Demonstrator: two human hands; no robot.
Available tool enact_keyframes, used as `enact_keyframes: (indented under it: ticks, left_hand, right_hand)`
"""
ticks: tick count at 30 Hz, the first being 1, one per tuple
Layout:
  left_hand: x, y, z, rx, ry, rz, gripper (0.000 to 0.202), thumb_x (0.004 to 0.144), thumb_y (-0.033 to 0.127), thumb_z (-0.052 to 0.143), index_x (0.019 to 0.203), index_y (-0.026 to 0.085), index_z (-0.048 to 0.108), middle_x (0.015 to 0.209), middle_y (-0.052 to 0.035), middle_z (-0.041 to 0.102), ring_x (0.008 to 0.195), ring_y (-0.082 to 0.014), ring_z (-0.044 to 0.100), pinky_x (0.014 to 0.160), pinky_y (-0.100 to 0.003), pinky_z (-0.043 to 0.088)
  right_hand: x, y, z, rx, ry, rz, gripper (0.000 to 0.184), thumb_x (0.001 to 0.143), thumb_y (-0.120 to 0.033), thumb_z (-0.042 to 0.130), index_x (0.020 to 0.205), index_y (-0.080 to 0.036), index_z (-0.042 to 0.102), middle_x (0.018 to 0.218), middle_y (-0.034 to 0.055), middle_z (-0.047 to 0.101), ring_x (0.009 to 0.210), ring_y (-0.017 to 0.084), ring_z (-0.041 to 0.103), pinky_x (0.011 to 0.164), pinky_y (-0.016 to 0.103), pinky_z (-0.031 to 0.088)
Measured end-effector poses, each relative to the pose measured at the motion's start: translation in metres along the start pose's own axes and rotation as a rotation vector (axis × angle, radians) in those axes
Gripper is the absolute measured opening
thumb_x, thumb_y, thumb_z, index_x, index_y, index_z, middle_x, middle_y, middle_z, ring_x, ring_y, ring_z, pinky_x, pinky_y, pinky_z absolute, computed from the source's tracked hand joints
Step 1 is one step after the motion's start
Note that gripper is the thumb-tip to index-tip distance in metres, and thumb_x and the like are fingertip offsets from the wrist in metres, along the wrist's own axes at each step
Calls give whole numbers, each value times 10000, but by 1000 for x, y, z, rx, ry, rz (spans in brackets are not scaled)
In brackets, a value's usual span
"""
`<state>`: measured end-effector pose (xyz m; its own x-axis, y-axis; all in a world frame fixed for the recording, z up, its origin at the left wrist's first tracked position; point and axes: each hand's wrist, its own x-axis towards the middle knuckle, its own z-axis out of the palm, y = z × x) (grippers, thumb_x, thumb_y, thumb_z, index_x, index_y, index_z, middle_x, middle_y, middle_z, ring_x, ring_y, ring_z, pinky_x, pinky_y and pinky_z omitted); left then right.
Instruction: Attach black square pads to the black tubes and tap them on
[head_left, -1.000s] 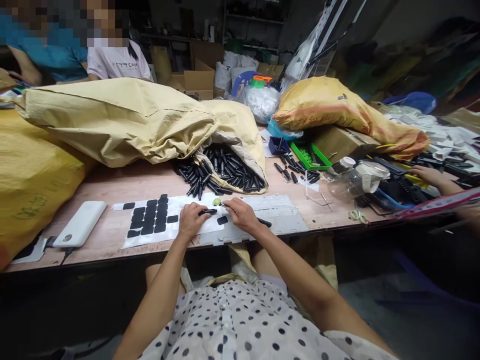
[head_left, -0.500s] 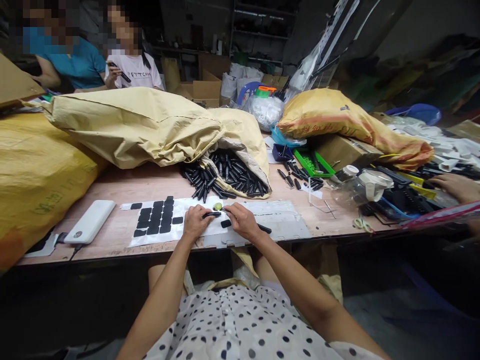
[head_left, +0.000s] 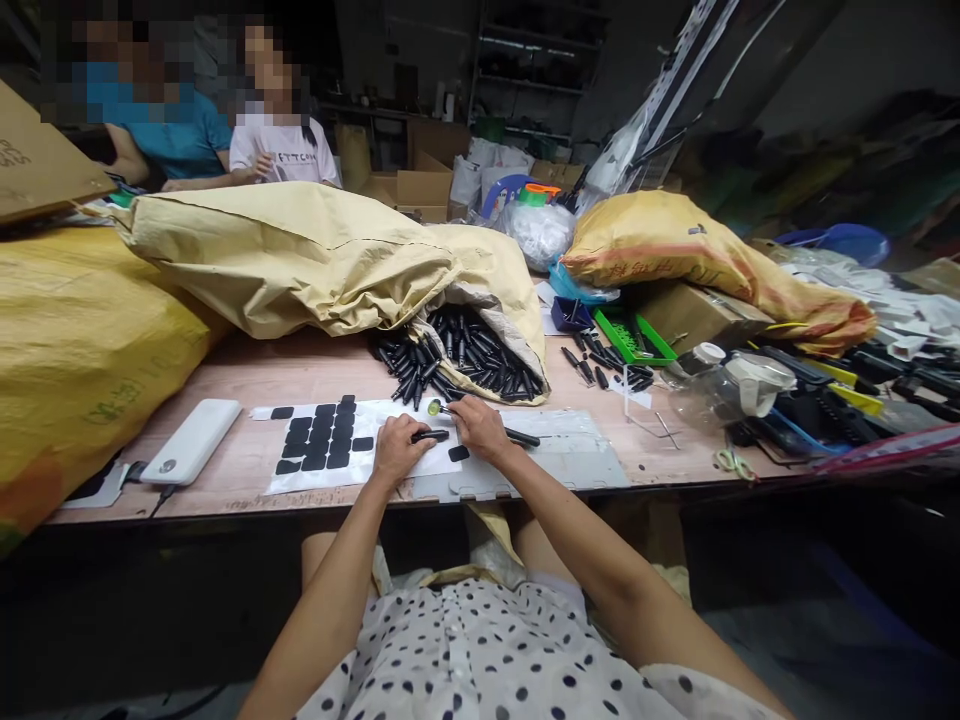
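My left hand (head_left: 397, 448) is closed around a slim black tube (head_left: 431, 435), which points right over the white sheet. My right hand (head_left: 480, 428) pinches the dark stem of a small tool with a round yellow-green end (head_left: 435, 407), held just beyond the tube. Beneath my right wrist lies another black tube (head_left: 523, 438). Between the hands a black rounded-square pad (head_left: 458, 453) rests on the surface. Rows of similar black pads (head_left: 320, 435) lie on the white sheet (head_left: 281, 484) left of my left hand. Black tubes (head_left: 484, 355) spill from the open mouth of a tan sack (head_left: 300, 255).
A white power bank (head_left: 191, 440) with a cable lies at left, near a yellow sack (head_left: 97, 350). To the right are a green tray (head_left: 637, 338), a clear plastic jug (head_left: 724, 395) and scissors (head_left: 735, 464). Two people are across the table.
The round yellow-green end has lifted slightly away from the tube and turned. A hand at the far right has left the view. The person across has lowered the phone. The view has shifted slightly.
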<state>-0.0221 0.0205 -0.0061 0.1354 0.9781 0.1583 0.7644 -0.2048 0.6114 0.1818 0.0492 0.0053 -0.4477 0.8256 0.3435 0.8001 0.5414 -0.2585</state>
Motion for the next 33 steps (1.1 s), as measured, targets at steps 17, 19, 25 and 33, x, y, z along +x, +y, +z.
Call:
enact_keyframes:
  ticks: [17,19,25,33]
  left_hand:
    - [-14,4,-9,-69,16,128,114,828,326,712,905,251,748,891,-37,720,912,-248,622,868,-391,505]
    - [-37,14,-11,-172,-7,183,146,861,340,673,949,243,738,906,-43,735,888,-234,647,853,-372,524]
    - [-121,34,3,-326,-353,150,196,872,378,637,973,246,742,881,-34,762,779,-195,682,762,-299,531]
    - [-127,2,53,114,-621,-327,303,868,255,592,1134,263,735,1119,-85,778,1105,-270,706,911,-353,516]
  right_hand:
    - [12,4,21,-85,18,-36,210,1008,-236,499,1079,-218,696,975,76,635,922,228,519,815,341,402]
    - [12,4,21,-95,14,-34,209,1011,-242,497,1068,-219,697,975,77,632,924,229,515,813,341,400]
    - [12,2,22,-116,-5,-17,216,1013,-242,490,1065,-207,697,987,85,633,932,233,508,817,342,396]
    - [13,2,20,-105,-11,-6,208,1009,-237,496,1071,-213,694,993,84,627,934,232,500,821,338,391]
